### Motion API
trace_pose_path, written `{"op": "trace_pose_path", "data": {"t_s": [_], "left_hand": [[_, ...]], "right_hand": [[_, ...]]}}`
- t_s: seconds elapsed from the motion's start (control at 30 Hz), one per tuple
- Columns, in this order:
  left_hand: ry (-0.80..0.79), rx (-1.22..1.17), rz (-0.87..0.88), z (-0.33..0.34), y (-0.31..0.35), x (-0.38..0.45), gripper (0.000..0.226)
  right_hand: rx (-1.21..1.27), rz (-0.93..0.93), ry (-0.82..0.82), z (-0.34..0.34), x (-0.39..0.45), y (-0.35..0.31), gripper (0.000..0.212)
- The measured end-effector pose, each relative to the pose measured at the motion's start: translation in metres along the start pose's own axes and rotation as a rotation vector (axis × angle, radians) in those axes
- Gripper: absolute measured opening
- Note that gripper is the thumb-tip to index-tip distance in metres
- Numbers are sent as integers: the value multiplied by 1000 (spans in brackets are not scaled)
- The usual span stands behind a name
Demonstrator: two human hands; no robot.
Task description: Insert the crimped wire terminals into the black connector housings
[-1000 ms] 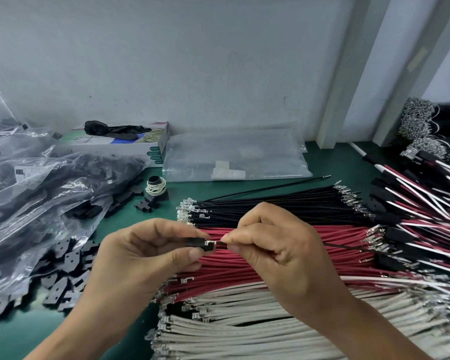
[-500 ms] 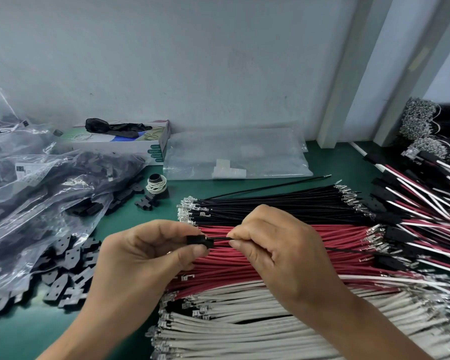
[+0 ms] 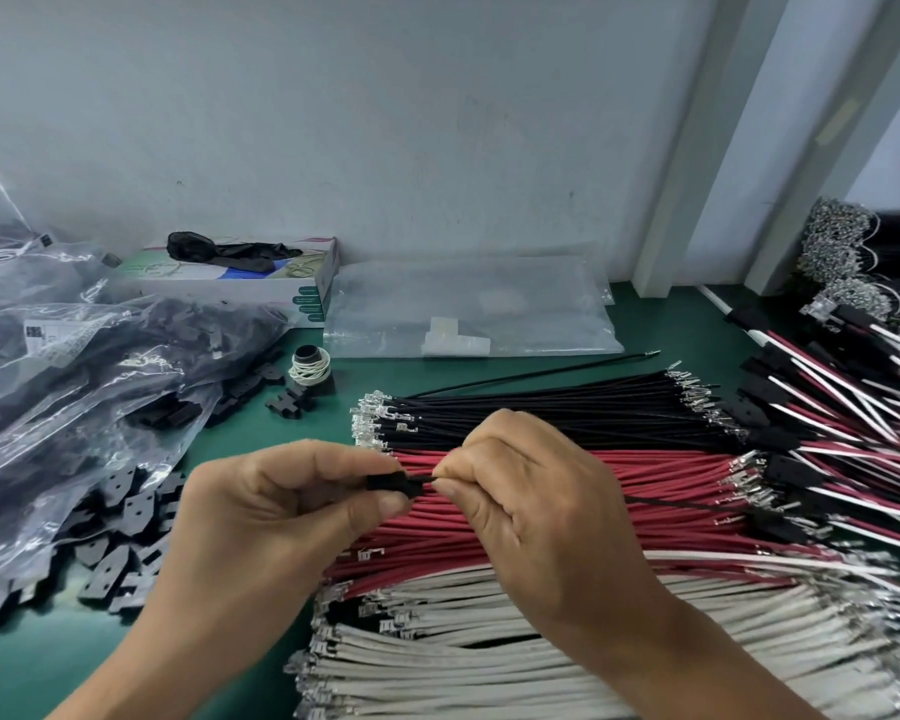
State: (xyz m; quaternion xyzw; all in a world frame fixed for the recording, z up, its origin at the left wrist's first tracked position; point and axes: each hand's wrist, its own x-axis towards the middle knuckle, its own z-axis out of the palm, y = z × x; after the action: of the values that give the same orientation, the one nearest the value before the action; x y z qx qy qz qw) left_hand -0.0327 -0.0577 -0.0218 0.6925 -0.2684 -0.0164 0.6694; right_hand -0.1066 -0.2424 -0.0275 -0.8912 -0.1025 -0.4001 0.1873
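My left hand (image 3: 276,517) pinches a small black connector housing (image 3: 392,484) between thumb and fingers, over the wire bundles. My right hand (image 3: 536,506) pinches a thin black wire (image 3: 697,505) right at the housing's mouth; the wire trails off to the right behind the hand. Its metal terminal is out of sight, inside the housing or under my fingertips. Below the hands lie bundles of black wires (image 3: 541,407), red wires (image 3: 671,470) and white wires (image 3: 489,662), all with crimped terminals at their ends.
Loose black housings (image 3: 120,537) and plastic bags of them (image 3: 74,366) fill the left of the green table (image 3: 32,667). Assembled red-and-white leads (image 3: 842,387) pile up at right. A box (image 3: 261,283), a clear bag (image 3: 468,314) and a rubber-band roll (image 3: 310,366) sit behind.
The shiny terminal visible between my fingertips a second ago has gone into the housing. My right fingertips have closed up against the housing.
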Motion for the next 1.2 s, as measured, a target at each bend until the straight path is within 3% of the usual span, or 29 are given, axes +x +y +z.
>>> {"op": "trace_pose_path", "data": {"t_s": [0.13, 0.27, 0.33, 0.43, 0.57, 0.67, 0.8, 0.9, 1.0, 1.2], "left_hand": [[105, 36, 14, -8, -5, 9, 28], [173, 51, -14, -16, -13, 14, 27], [164, 41, -16, -18, -15, 15, 27], [160, 39, 3, -20, -17, 15, 33], [176, 31, -5, -21, -19, 15, 32], [161, -5, -35, -20, -20, 15, 30], [174, 0, -37, -21, -21, 16, 28], [181, -2, -40, -22, -22, 16, 28], [174, -12, -49, -20, -23, 15, 28], [197, -39, -64, -20, -19, 16, 28]], "right_hand": [[-150, -92, 115, -5, 4, -1, 5], [-126, -24, -335, 3, -6, -6, 17], [-43, 67, -402, 5, -7, -7, 21], [15, 89, -335, 3, -6, -5, 7], [25, 134, -347, 1, -8, -3, 8], [11, 167, -388, 4, -8, -3, 22], [-13, 158, -379, 2, -4, -5, 9], [8, 188, -376, 2, -5, -3, 7], [21, 195, -413, 5, -5, -5, 18], [-20, 162, -327, -1, -3, -3, 9]]}}
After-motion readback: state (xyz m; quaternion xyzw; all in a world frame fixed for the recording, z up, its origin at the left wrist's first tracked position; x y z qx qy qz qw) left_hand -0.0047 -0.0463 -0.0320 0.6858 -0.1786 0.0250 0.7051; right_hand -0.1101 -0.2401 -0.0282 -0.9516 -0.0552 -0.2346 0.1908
